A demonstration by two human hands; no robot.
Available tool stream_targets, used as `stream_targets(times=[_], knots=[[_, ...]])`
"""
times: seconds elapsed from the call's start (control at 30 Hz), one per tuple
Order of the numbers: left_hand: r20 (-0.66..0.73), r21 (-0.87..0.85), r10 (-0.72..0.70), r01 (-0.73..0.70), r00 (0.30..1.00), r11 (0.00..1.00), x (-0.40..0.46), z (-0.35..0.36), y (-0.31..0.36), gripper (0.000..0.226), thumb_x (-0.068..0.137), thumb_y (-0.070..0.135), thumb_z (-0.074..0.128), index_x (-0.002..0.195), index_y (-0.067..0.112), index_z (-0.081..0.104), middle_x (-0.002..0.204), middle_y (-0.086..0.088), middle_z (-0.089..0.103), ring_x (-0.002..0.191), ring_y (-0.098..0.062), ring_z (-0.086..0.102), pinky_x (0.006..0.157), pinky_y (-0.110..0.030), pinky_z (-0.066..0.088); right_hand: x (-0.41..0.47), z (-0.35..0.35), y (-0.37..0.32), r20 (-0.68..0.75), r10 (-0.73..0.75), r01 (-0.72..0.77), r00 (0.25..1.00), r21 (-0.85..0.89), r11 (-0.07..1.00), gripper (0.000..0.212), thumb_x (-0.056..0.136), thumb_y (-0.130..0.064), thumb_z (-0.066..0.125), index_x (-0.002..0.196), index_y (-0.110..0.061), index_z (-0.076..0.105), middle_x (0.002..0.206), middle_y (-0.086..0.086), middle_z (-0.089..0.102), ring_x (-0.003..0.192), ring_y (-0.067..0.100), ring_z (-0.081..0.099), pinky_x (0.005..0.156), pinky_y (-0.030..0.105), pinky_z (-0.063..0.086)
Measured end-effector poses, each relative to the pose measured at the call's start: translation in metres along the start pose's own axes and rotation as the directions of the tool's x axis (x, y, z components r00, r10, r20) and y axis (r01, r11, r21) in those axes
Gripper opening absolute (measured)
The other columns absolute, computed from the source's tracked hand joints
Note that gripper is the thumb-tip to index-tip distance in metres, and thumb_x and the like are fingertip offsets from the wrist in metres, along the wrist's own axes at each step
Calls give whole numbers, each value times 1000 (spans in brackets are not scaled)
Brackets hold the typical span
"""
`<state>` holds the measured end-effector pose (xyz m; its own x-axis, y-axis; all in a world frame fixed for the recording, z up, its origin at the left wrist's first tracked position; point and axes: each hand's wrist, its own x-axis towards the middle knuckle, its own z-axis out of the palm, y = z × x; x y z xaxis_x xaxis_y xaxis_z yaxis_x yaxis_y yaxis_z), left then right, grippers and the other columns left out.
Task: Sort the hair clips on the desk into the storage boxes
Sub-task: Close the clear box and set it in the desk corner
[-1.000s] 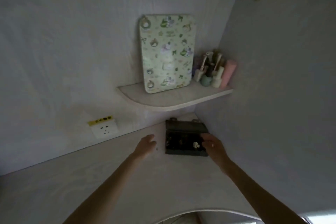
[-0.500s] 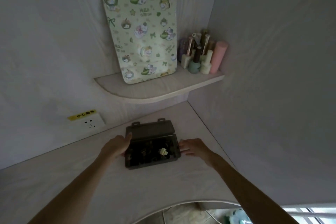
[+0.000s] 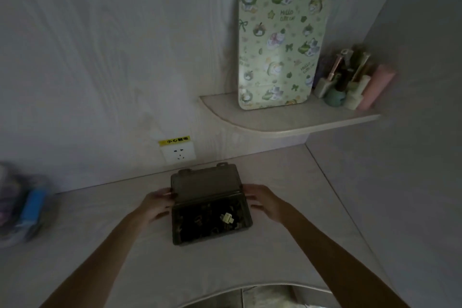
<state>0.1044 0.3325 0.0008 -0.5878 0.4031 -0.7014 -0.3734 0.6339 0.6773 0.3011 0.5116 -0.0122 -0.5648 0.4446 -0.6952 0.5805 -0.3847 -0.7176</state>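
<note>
A dark storage box (image 3: 175, 231) sits on the pale desk (image 3: 287, 247) with its lid (image 3: 207, 182) propped up at the back. Inside lie several dark hair clips, hard to tell apart in the dim light, and one pale yellow clip (image 3: 227, 218) near the right. My left hand (image 3: 156, 205) rests against the box's left side, fingertips at the lid's hinge corner. My right hand (image 3: 265, 201) touches the right side with fingers stretched toward the lid edge.
A corner shelf (image 3: 275, 122) above the desk carries a green patterned board (image 3: 277, 45) and several bottles (image 3: 350, 82). A wall socket (image 3: 178, 154) is behind the box. Blurred blue and purple items (image 3: 22, 205) stand at the far left. The right wall is close.
My left hand came to the box's left side and my right hand moved off the box's contents to its right side. The box now sits farther from the corner, and the view has turned left.
</note>
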Motion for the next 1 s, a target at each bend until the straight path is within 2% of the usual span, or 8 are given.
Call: stream_targets(times=[0.07,0.2,0.33,0.47,0.6,0.73,0.87,1.0], knots=[[-3,-87,85,-85,996,993,1,-3,6,48,82,-23,45,126,-4,50,121,-14,57,93,-19,58,48,-10,48,1,-2,-4,9,-10,8,1000,149,989,22,93,-29,47,105,-19,62,114,5,60,101,18,54,80,26,42],[-10,-5,251,-251,968,968,-7,-13,23,49,80,-25,33,118,-7,58,98,-9,66,55,4,62,49,-6,43,1,-6,-11,34,-35,25,999,261,965,28,95,-41,42,104,-23,61,110,0,62,104,19,54,87,32,42],[97,39,314,-318,945,947,-29,-14,30,38,83,-15,31,98,-5,65,80,-7,66,77,-18,59,55,-5,49,-6,-4,-19,-21,-96,96,995,21,995,36,91,-48,47,114,-23,61,124,-2,58,115,15,50,100,34,33],[315,276,359,-447,879,851,-42,-16,11,35,86,1,39,80,13,72,73,14,70,81,-11,59,80,-15,46,-23,0,-19,-3,-223,206,975,-368,907,35,91,-40,52,114,-18,65,130,5,56,118,19,50,93,27,37],[437,761,496,-602,750,240,-39,-3,-26,42,95,37,42,135,25,45,142,7,42,133,-13,34,111,-28,23,-32,8,6,221,-400,380,889,-844,379,59,85,-62,38,138,-35,39,155,-3,20,143,18,16,116,38,10],[514,826,533,-555,673,-95,-27,3,-60,64,93,58,4,146,25,20,152,1,30,142,-18,24,119,-35,9,-30,17,36,404,-411,403,817,-911,-94,79,76,-75,2,146,-38,5,155,-5,-9,143,18,-10,115,44,-7],[511,847,567,-491,646,-205,-14,5,-81,52,100,49,15,143,23,27,147,0,40,136,-20,34,108,-35,14,-22,19,62,355,-489,273,797,-934,-232,68,90,-63,22,148,-27,16,153,6,25,140,27,28,107,51,35],[529,833,614,-497,586,-243,-7,6,-88,66,93,59,20,145,19,25,149,-5,35,138,-25,33,111,-42,18,-21,21,66,368,-571,259,734,-929,-265,66,89,-55,27,147,-25,17,151,7,31,137,27,34,105,49,37]])
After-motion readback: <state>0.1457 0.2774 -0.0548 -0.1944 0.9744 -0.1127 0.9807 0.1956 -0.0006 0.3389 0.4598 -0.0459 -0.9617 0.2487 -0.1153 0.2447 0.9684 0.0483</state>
